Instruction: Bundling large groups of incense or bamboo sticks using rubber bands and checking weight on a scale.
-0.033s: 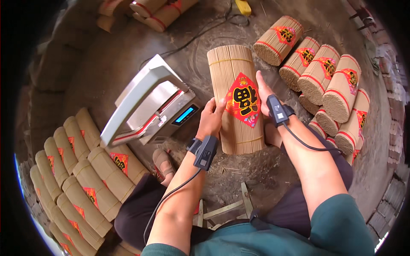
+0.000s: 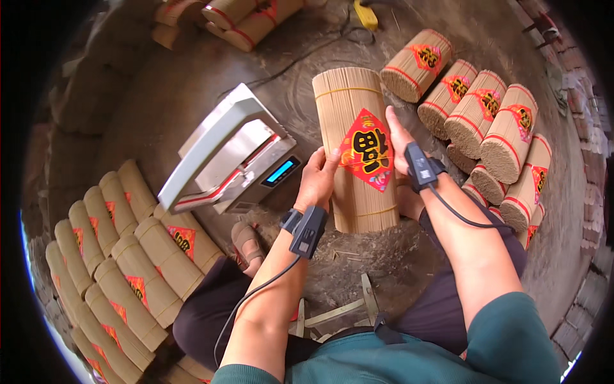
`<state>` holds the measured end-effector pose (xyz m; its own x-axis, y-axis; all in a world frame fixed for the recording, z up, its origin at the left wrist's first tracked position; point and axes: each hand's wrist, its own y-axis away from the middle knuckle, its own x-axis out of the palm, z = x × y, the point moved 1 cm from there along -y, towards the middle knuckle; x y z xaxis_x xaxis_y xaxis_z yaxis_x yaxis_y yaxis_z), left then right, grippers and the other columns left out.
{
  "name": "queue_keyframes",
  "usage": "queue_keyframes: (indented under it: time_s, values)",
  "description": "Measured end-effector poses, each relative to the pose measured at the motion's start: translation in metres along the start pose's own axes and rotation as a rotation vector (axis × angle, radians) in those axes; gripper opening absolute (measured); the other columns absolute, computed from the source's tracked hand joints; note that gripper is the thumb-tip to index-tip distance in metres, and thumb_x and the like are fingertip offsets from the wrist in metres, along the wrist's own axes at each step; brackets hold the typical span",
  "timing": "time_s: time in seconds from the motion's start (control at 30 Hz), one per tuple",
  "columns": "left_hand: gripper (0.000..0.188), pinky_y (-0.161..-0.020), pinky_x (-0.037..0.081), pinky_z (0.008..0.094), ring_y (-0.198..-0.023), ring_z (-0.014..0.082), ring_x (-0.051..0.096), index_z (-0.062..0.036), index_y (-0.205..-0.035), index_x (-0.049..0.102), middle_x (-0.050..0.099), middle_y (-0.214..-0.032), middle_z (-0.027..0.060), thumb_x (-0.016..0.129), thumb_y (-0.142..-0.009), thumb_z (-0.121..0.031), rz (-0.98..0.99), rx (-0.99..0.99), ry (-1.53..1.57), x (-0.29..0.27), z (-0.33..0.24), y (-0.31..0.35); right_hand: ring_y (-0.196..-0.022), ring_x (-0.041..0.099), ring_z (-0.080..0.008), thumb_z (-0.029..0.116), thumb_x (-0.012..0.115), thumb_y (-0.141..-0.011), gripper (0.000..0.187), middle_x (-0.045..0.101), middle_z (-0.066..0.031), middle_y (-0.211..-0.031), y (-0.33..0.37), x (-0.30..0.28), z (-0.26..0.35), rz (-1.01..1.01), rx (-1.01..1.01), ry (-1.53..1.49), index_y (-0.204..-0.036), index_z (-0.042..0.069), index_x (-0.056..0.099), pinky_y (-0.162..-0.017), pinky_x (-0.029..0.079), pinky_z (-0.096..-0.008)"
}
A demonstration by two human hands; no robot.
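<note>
Between my two hands stands a large round bundle of thin tan sticks [image 2: 348, 134], bound by a yellow band near each end. A red diamond-shaped label with black and gold lettering [image 2: 369, 150] lies on its side facing me. My left hand [image 2: 318, 179] grips the left side, its thumb by the label's left corner. My right hand [image 2: 400, 142] presses on the right side, thumb pointing up along the bundle; part of its fingers is hidden. Left of the bundle sits a grey-white weighing scale [image 2: 256, 173] with a lit blue display [image 2: 281, 171].
Similar red-banded bundles [image 2: 476, 121] are piled at the right. Several labelled bundles [image 2: 137, 281] lie in rows at the lower left, others [image 2: 256, 25] at the top. A black cable [image 2: 300, 61] runs across the floor to a yellow block [image 2: 366, 16]. Wooden stool legs [image 2: 336, 313] show between my knees.
The view has shifted slightly, so the scale and piles sit a little differently in it. My hands keep the same hold on the bundle.
</note>
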<state>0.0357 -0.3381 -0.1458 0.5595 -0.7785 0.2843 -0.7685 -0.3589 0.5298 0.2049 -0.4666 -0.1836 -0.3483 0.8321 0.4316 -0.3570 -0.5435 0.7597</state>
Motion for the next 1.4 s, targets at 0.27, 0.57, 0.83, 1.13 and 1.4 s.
queue_keyframes:
  time_s: [0.27,0.57,0.83,1.13,1.4]
  values:
    - [0.087,-0.100,0.038,0.0404,-0.123,0.0256,0.046,-0.0039,-0.144,0.027,0.046,-0.135,0.0159,0.052,-0.086,-0.063,0.072,0.304,0.261,-0.011,-0.098,0.159,-0.107,0.060,-0.0208,0.059,0.036,-0.094,0.067,0.061,-0.0122,-0.121,0.232,0.110,0.054,0.344,-0.065,0.100,-0.128,0.003,0.050,-0.098,0.045,-0.0371]
    - [0.099,-0.104,0.038,0.0541,-0.128,0.0353,0.042,-0.0116,-0.144,0.029,0.039,-0.143,0.0166,0.047,-0.073,-0.078,0.573,0.190,0.940,-0.015,-0.062,0.250,-0.126,0.043,-0.0235,0.063,0.039,-0.091,0.080,0.045,-0.0133,-0.138,0.311,0.183,-0.007,0.349,-0.403,0.892,-0.139,-0.001,0.033,-0.107,0.034,-0.0335]
    - [0.101,-0.106,0.035,0.0543,-0.132,0.0351,0.038,-0.0160,-0.147,0.023,0.034,-0.147,0.0143,0.041,-0.072,-0.081,0.824,0.286,1.248,-0.030,-0.060,0.269,-0.144,0.013,-0.0282,0.074,0.036,-0.082,0.098,0.022,-0.0176,-0.152,0.346,0.247,-0.059,0.373,-1.653,2.114,-0.144,-0.002,0.026,-0.116,0.005,-0.0438]
    - [0.095,-0.109,0.030,0.0514,-0.137,0.0322,0.030,-0.0200,-0.149,0.020,0.025,-0.152,0.0116,0.035,-0.077,-0.080,1.290,0.752,1.485,-0.018,-0.071,0.279,-0.143,0.014,-0.0292,0.071,0.044,-0.081,0.092,0.026,-0.0160,-0.151,0.349,0.267,-0.078,0.525,-1.730,1.933,-0.140,0.000,0.036,-0.115,0.007,-0.0446]
    - [0.106,-0.104,0.036,0.0562,-0.128,0.0361,0.042,-0.0130,-0.146,0.026,0.037,-0.145,0.0175,0.045,-0.069,-0.083,0.614,0.191,1.042,-0.059,-0.036,0.265,-0.142,0.018,-0.0326,0.064,0.050,-0.085,0.090,0.027,-0.0210,-0.149,0.317,0.240,-0.052,0.513,-1.412,1.419,-0.143,-0.001,0.028,-0.114,0.015,-0.0410]
